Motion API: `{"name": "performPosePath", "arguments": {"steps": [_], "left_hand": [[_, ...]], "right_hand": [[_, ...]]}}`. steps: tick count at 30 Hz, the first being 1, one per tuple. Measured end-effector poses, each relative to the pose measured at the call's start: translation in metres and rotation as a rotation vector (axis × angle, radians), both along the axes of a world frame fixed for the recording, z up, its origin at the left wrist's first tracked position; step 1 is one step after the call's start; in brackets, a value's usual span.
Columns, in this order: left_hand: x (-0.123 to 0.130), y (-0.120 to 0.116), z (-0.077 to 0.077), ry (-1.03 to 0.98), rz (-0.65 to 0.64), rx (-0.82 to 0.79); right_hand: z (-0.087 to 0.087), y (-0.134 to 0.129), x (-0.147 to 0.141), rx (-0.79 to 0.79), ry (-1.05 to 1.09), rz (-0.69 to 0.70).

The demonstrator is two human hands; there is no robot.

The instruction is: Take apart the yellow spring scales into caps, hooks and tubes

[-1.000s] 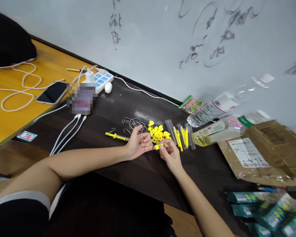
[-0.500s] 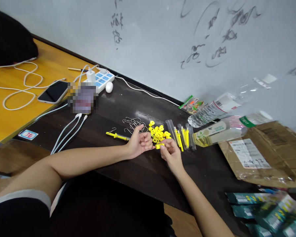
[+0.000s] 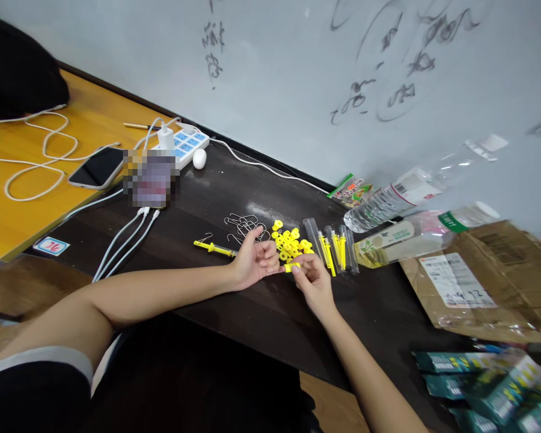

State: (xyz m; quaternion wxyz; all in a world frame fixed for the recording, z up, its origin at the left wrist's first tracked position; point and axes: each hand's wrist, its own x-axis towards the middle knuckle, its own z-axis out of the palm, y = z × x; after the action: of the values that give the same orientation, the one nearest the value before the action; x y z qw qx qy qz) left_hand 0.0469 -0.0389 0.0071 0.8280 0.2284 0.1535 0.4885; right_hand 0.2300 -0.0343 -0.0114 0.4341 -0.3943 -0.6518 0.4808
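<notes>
My right hand pinches a small yellow cap between thumb and fingers. Against the cap's left end rests the little finger of my left hand; its other fingers are curled in and its thumb points up, with nothing seen in it. Just beyond both hands is a pile of yellow caps. Bent metal hooks lie behind my left hand. A yellow rod with a clear tube lies to its left, partly hidden by the hand. Clear tubes and yellow rods lie beyond my right hand.
Plastic bottles and a cardboard parcel stand or lie at the right, with green boxes nearer. A power strip, a phone, a pixelated device and white cables are at the left.
The yellow cap and my left little finger have come together slightly, and the fingertip now appears at the cap's end. Both arms are otherwise almost unmoved.
</notes>
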Motion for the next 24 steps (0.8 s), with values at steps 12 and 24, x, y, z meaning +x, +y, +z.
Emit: {"name": "performPosePath", "arguments": {"steps": [12,24], "left_hand": [[-0.0009,0.0005,0.0018,0.027,-0.01,0.04],[-0.0019,0.0018,0.0029,0.048,-0.022,0.027]], "right_hand": [[0.0022,-0.0039,-0.003,0.012,0.006,0.013],[0.0007,-0.0018,-0.0029,-0.015,0.044,0.015]]}}
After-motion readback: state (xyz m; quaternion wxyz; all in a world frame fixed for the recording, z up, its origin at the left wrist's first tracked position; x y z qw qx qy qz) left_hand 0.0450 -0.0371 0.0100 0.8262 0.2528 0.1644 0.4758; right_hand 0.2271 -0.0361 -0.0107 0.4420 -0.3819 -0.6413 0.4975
